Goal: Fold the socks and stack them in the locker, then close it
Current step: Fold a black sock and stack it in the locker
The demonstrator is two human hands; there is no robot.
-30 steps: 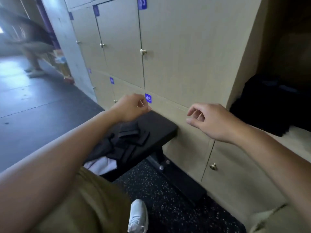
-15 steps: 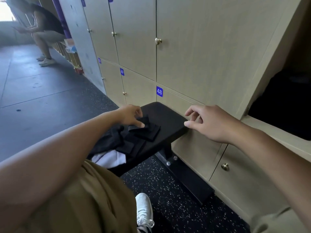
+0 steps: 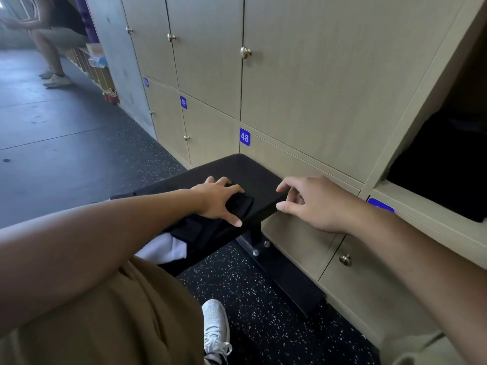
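**Picking up a sock from the bench**

Beige lockers (image 3: 316,83) stand behind a black bench (image 3: 237,167). We think we are fetching a folded black sock (image 3: 241,205): our left hand (image 3: 218,201) presses on it, fingers spread. Right hand (image 3: 313,204) hovers beside, fingers loose, holding nothing. Next we must grip it and carry it to the open locker (image 3: 448,164)

only a couple numbers readable here: blue tag "48" (image 3: 244,137) on the corner of a lower locker door, blue tag "49" (image 3: 183,102) one door left. two more blue tags, too blurry or cut off to read.
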